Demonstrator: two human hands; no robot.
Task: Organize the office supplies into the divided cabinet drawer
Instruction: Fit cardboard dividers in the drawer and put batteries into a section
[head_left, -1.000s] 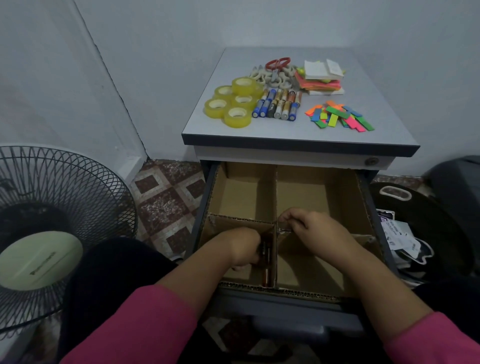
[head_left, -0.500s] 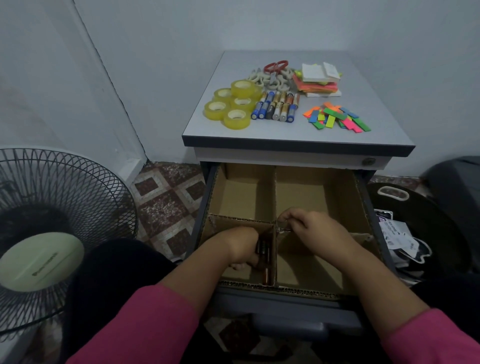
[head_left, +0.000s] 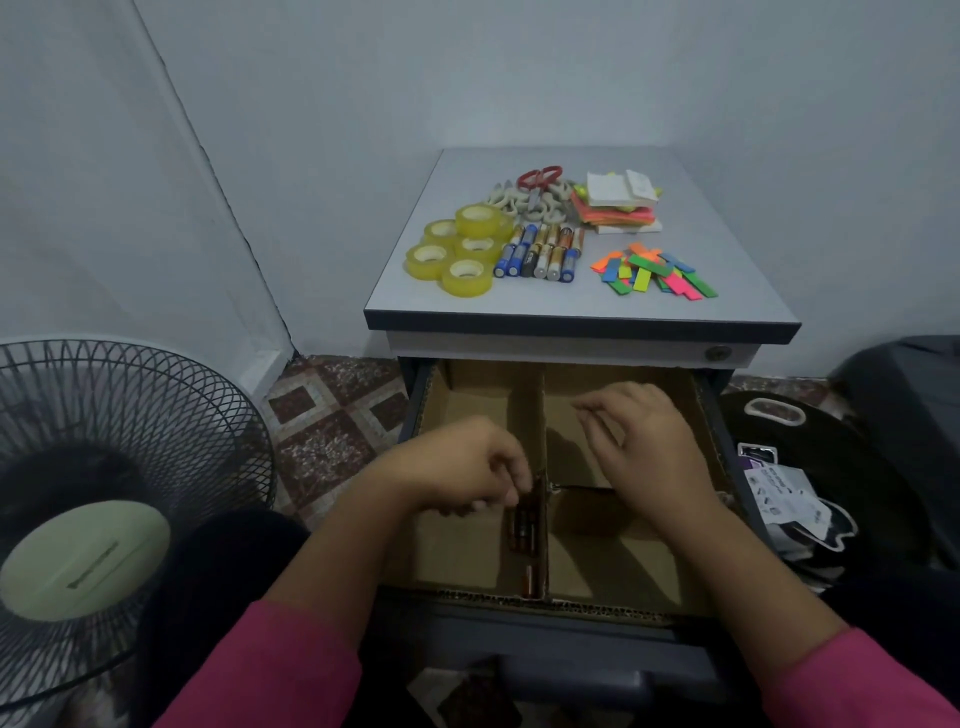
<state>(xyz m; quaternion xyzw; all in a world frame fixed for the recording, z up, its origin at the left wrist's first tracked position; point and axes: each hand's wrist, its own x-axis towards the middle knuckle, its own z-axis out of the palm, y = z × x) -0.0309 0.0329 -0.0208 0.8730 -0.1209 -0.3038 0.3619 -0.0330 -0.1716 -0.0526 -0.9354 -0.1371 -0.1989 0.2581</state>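
A: How are the hands positioned?

B: The left hand (head_left: 457, 470) is curled above the drawer's (head_left: 597, 603) near-left compartment, fingertips at the batteries (head_left: 524, 530) laid against the central divider (head_left: 543, 415); whether one is gripped cannot be told. The right hand (head_left: 641, 447) is held loosely curled and empty over the far-right compartment.

A: And the remaining supplies?

B: Tape rolls (head_left: 457, 249), more batteries (head_left: 540, 252), scissors (head_left: 537, 184), sticky notes (head_left: 618, 205) and coloured tabs (head_left: 654, 273) are kept on the cabinet top (head_left: 571, 306).

The one camera sits on my head, looking forward and down. It looks steeply into the open drawer (head_left: 623, 410) close below me, takes the cabinet top (head_left: 571, 306) farther off, and its wide angle catches the fan (head_left: 104, 478) at left.
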